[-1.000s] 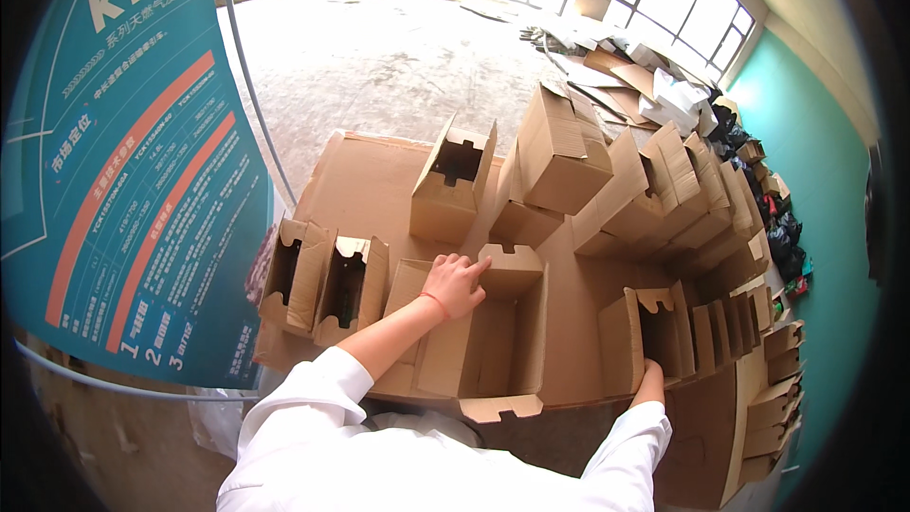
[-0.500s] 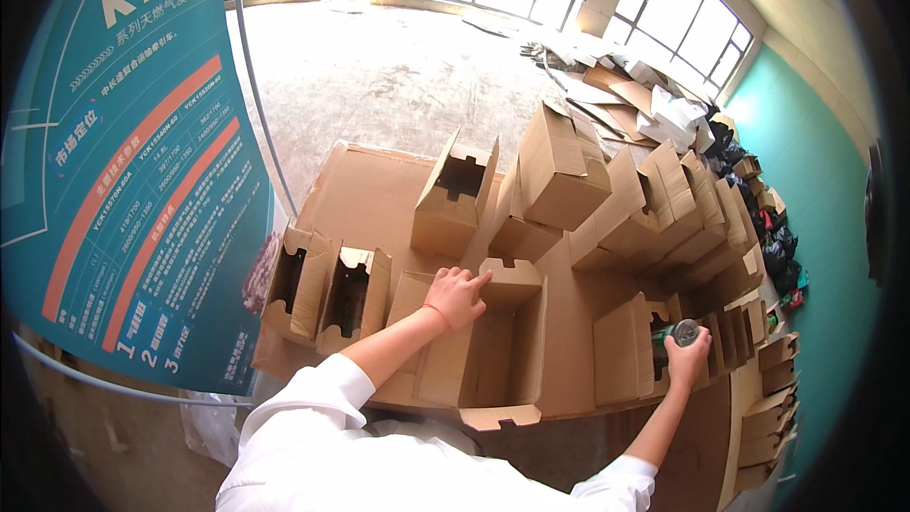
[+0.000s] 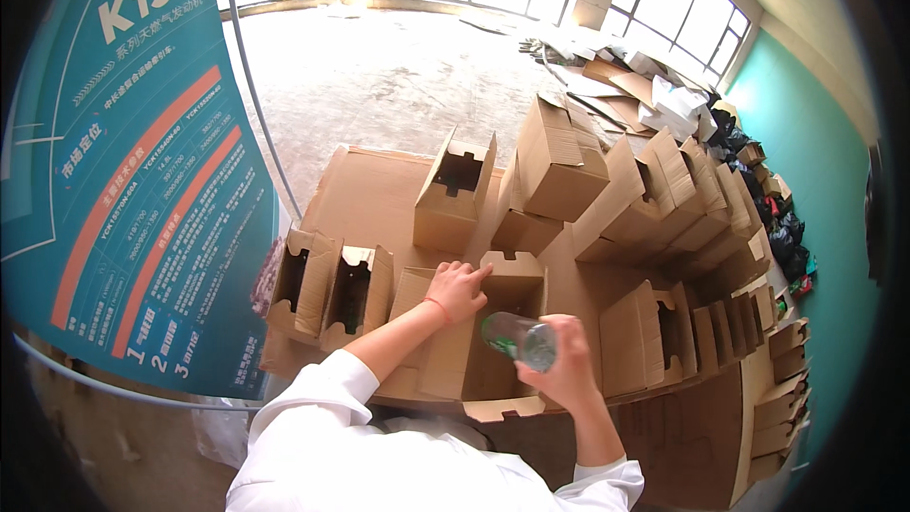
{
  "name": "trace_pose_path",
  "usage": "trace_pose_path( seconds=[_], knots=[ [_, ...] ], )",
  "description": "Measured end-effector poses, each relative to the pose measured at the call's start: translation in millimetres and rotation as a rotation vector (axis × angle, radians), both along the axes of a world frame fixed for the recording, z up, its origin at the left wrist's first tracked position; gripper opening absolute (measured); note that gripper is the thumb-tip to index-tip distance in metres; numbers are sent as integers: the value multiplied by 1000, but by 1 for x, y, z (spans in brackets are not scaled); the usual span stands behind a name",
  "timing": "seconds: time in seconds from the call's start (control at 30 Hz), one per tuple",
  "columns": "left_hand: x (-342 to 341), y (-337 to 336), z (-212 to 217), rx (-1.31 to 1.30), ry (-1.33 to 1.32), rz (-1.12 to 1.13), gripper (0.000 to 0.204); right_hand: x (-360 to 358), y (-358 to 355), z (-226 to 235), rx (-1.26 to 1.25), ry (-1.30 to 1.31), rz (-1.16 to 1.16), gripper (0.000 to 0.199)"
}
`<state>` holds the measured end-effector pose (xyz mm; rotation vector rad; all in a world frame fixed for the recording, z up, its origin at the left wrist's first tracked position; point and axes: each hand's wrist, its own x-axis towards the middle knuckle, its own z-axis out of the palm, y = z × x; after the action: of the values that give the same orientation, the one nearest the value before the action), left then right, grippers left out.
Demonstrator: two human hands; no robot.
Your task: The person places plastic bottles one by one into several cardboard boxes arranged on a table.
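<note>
My left hand (image 3: 457, 292) grips the left rim of an open cardboard box (image 3: 482, 377), with one digit stretched toward the box's far flap. In my right hand (image 3: 571, 365) is a clear bottle (image 3: 502, 334) with green on it, held tilted over the box's right side. Its round, clear end faces toward me. Motion blurs the bottle somewhat, and the box's floor is partly hidden behind it. Just left of the open box, two narrow open boxes stand side by side, the nearer one (image 3: 379, 299) with something dark inside.
Behind stands another open box (image 3: 445, 218), with a tall box (image 3: 566, 156) to its right. A partitioned box (image 3: 630, 337) and rows of cartons (image 3: 654, 199) fill the right side. At left rises a teal banner (image 3: 161, 199). Scrap cardboard and black bags (image 3: 785, 237) lie along the wall.
My right hand has brought the bottle leftward from the partitioned box to over the open box. The left hand stays at the same rim.
</note>
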<state>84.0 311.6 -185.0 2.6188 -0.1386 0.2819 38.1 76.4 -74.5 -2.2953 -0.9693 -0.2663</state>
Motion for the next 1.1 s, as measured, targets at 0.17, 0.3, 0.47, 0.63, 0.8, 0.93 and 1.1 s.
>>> trace_pose_path(
  seconds=[0.17, 0.3, 0.47, 0.63, 0.8, 0.93, 1.1],
  knots=[
    [1, -4, -2, 23, -26, 3, 55, -11, 35, -52, -380, -155, 100, 68],
    [-2, -4, 3, 6, -15, 6, 55, -9, 30, -60, -635, -137, 162, 42],
    [-2, -2, 6, -4, 27, -14, 57, -27, 7, -38, -641, 36, 239, 47],
    [-3, -2, -1, -127, -170, -44, 74, -41, -33, 3, -525, 181, 233, 66],
    [-1, 2, 1, -306, -93, -204, 74, -44, -43, -18, -432, 83, -63, 53],
    [6, 4, -6, -133, -118, -306, 50, -42, -35, -28, -367, 91, -115, 51],
    [4, -7, 15, 51, 17, -293, 38, -43, -29, -29, -374, 85, -161, 50]
  ],
)
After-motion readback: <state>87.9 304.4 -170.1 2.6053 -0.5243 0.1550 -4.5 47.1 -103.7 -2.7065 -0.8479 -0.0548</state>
